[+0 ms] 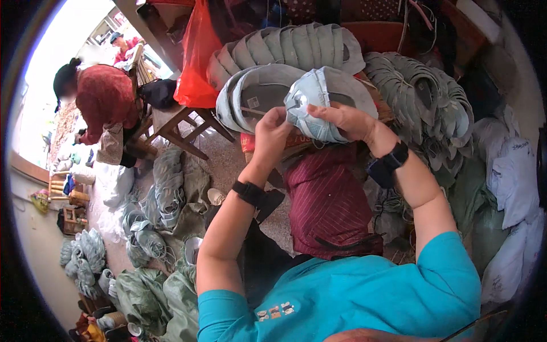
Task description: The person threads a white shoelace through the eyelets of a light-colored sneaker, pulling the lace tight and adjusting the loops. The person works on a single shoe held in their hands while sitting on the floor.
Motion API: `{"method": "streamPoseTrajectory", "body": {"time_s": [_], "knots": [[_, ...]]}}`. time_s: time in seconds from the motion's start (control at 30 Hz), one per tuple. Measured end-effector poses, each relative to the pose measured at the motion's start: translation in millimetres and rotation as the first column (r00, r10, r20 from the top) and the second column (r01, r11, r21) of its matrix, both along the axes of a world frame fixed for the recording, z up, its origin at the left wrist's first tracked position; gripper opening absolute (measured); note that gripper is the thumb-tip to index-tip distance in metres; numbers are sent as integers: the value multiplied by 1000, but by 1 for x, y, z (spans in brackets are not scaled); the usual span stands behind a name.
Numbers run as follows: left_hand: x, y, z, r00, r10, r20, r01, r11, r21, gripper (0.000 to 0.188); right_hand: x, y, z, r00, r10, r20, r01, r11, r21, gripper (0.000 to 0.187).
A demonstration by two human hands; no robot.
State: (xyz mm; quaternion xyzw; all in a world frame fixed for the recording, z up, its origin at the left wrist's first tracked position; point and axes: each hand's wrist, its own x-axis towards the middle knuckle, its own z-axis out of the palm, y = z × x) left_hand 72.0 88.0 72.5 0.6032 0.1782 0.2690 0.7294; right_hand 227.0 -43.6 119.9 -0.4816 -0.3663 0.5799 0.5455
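Note:
A pale blue-grey shoe upper (310, 85) is held between both my hands, over the work surface in front of me. My left hand (272, 126) pinches its left edge, fingertips together. My right hand (352, 121) grips it from the right, thumb on top near a white patch; the other fingers are partly hidden. Whether a needle or thread is in my fingers cannot be made out. Right behind the held piece lie more open shoe uppers (246, 80), their inner sides showing. Beyond them stretches a row of nested grey-green uppers (285, 50).
To the right hang bundled shoe uppers (421, 94). A red plastic bag (196, 54) is beside a wooden stool (176, 122) at left, near a bent-over person in red (105, 94). Upper bundles (168, 182) and green sacks (142, 296) cover the left floor; white sacks (515, 176) line the right.

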Motion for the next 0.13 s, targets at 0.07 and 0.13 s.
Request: {"method": "streamPoseTrajectory", "body": {"time_s": [0.07, 0.13], "knots": [[-1, 3, -8, 1000, 7, 3, -7, 986, -168, 20, 5, 4, -4, 978, -1, 207, 1, 1000, 0, 58], [-3, 4, -6, 998, -22, 53, 41, 920, -391, 27, 20, 11, -30, 878, 3, 479, 60, 992, -115, 65]]}}
